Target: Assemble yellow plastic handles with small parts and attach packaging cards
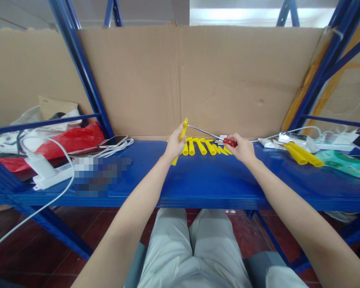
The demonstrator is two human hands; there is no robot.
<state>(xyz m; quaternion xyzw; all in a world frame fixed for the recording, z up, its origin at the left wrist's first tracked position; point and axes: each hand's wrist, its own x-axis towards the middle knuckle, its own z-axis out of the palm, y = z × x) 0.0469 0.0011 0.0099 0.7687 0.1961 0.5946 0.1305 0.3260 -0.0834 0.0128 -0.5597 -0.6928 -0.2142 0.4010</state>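
My left hand [175, 145] is closed around a yellow plastic piece [185, 127], held upright above the blue shelf. Closed on the red handle of a screwdriver [229, 142], my right hand [242, 148] points its long metal shaft leftward. The shaft's tip is at the upper part of the yellow piece; whether it touches or sits in a screw is too small to tell. Behind and between my hands, several yellow tubes [202, 147] lie in a row on the shelf. Part of the row is hidden by my left hand.
A cardboard panel [222, 80] backs the blue shelf [204, 180]. White cables [117, 147], a power strip [54, 176] and a red bag [72, 140] lie left. At right are more yellow tubes [301, 154], a green packet [346, 163] and white adapters [336, 140]. Blue posts [84, 72] stand alongside.
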